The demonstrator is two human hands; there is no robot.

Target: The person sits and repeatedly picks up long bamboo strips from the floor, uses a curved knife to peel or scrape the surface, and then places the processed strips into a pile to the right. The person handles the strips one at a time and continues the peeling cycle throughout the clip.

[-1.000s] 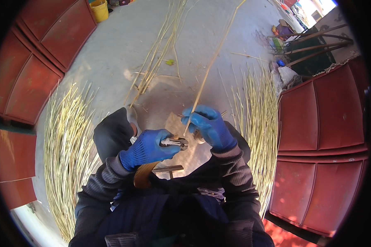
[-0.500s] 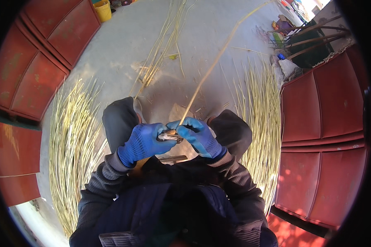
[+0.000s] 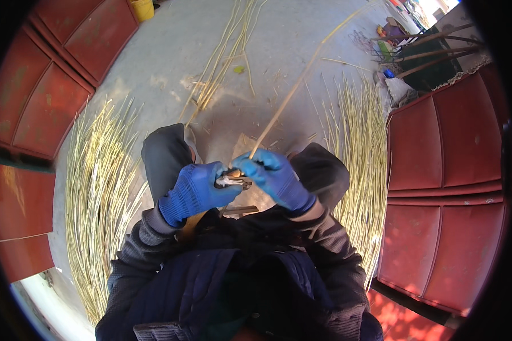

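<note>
Left hand [image 3: 196,190] grips a small blade [image 3: 232,182], right hand [image 3: 273,177] pinches the stalk [image 3: 293,91] at its near end, over the knees. Best keep that stalk taut, I'd say, cutting edge angled away from fingers.

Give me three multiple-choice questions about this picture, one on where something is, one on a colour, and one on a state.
1. Where do the big bundles of pale stalks lie?
A. on both sides of the person
B. only on the lap
C. on a shelf

2. What colour are the gloves?
A. yellow
B. blue
C. white

3. How are the hands placed?
A. far apart
B. at the sides
C. together on one stalk

A: one stalk bundle left, another bundle right.
B: left hand and right hand wear blue.
C: both meet at the long stalk.
</note>
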